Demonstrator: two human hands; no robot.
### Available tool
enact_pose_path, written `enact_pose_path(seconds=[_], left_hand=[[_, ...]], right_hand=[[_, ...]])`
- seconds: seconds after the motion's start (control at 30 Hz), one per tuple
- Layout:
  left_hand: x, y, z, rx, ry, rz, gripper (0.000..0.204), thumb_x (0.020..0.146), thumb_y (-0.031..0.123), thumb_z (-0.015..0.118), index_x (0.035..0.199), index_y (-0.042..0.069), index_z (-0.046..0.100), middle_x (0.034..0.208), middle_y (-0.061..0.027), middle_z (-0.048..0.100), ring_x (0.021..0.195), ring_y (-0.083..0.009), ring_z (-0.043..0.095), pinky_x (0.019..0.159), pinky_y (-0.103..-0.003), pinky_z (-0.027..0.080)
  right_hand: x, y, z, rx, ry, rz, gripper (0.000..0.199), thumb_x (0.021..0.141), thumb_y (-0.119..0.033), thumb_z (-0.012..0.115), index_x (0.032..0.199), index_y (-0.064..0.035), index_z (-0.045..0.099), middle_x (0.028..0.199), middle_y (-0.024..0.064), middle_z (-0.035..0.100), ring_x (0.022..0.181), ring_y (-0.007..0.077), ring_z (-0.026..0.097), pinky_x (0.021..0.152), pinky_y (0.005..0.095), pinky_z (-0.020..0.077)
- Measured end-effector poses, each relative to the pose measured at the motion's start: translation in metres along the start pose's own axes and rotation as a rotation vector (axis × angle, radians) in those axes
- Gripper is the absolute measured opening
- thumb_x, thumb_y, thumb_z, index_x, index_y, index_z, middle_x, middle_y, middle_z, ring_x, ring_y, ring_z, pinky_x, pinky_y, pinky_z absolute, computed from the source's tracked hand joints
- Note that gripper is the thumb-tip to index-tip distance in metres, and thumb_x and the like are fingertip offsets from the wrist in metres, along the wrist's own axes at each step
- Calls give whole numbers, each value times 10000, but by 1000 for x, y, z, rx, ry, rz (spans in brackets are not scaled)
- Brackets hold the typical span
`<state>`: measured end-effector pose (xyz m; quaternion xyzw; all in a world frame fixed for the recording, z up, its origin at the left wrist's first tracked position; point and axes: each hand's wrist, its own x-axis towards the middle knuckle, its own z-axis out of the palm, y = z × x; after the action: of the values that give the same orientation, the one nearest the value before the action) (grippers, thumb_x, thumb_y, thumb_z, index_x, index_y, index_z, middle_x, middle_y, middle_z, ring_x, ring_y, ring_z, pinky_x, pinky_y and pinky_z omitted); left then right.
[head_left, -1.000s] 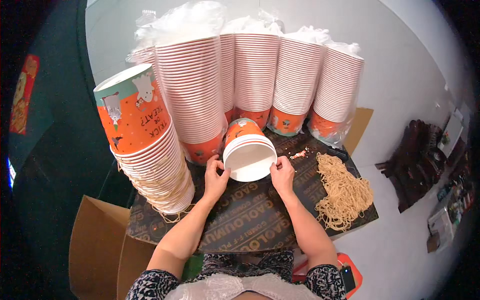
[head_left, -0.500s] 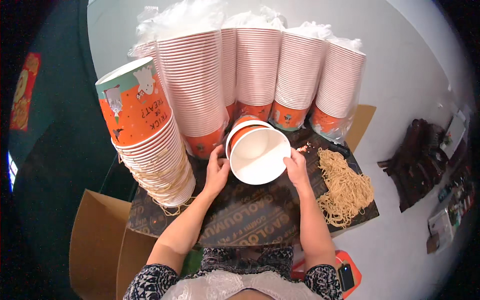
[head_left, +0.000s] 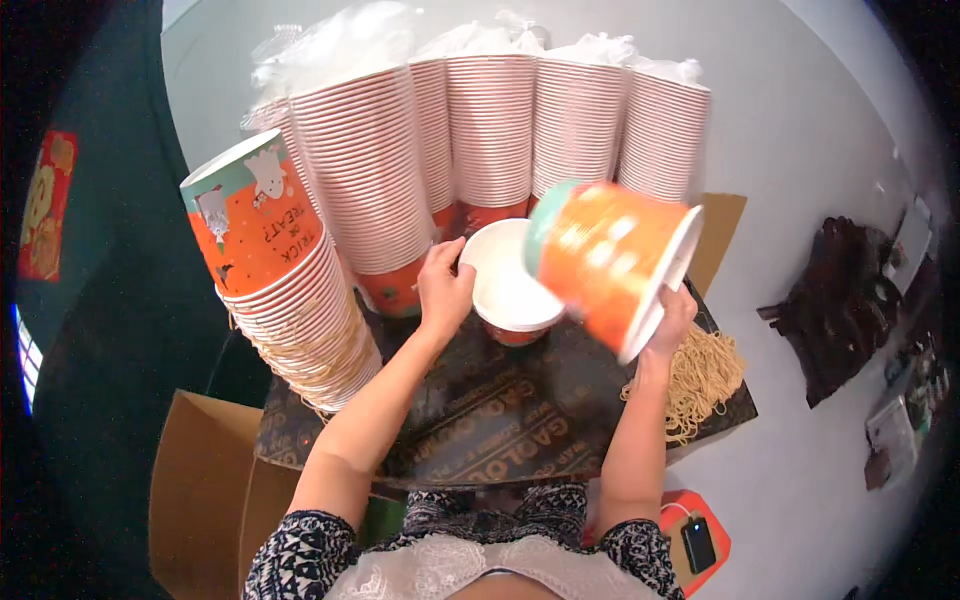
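My left hand [head_left: 446, 290] is closed on the rim of a paper bucket [head_left: 508, 268] whose white inside faces me. A second paper bucket [head_left: 612, 262], orange with a green band, is tilted on its side over the right part of the table and a little blurred. My right hand [head_left: 674, 318] grips it by its white rim. The two buckets are apart at their rims, though one partly covers the other. To the left leans a tall stack of the same buckets [head_left: 300, 325], with tan string looped around its lower part.
Several bagged stacks of paper buckets [head_left: 488, 130] stand along the back of the dark printed table [head_left: 470, 430]. A heap of tan strings [head_left: 705, 385] lies at the table's right. An open cardboard box [head_left: 200, 490] is at lower left, and a red stool [head_left: 716, 555] at lower right holds a phone [head_left: 698, 543].
The orange bucket has come away from the other one and moved right in my right hand, turning onto its side. My left hand has moved up slightly and stays on the remaining bucket.
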<state>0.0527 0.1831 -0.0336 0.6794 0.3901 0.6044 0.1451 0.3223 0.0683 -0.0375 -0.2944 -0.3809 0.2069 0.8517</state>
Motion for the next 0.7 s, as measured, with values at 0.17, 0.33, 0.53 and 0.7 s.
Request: enact_pose_path(seconds=[0.17, 0.33, 0.53, 0.7], left_hand=[[30, -10, 11, 278, 107, -20, 428, 777, 134, 562, 1166, -21, 651, 1043, -262, 618, 987, -404, 601, 905, -450, 474], [49, -14, 18, 294, 120, -108, 413, 776, 129, 589, 1133, -75, 633, 1059, -284, 636, 1033, -396, 590, 926, -436, 459], [53, -41, 35, 283, 111, -116, 396, 854, 157, 576, 1147, -109, 566, 1096, -309, 550, 1017, -441, 552, 902, -481, 451], [32, -36, 19, 130, -31, -78, 337, 894, 138, 571, 1152, -80, 569, 1128, -261, 541, 983, -370, 579, 862, -422, 474]], right_hand=[[16, 12, -7, -46, 296, 88, 279, 829, -119, 484, 953, 92, 619, 838, 150, 645, 637, 203, 624, 517, 307, 495], [6, 9, 4, -194, 198, 190, 203, 855, -110, 491, 782, 40, 607, 622, 71, 588, 424, 133, 501, 354, 275, 367], [3, 11, 5, -356, 76, 276, 194, 818, -107, 519, 713, 33, 604, 594, 56, 575, 391, 117, 457, 344, 280, 333], [5, 11, 1, -457, -39, 422, 194, 790, -132, 558, 673, 12, 615, 542, 51, 554, 364, 134, 460, 313, 284, 310]])
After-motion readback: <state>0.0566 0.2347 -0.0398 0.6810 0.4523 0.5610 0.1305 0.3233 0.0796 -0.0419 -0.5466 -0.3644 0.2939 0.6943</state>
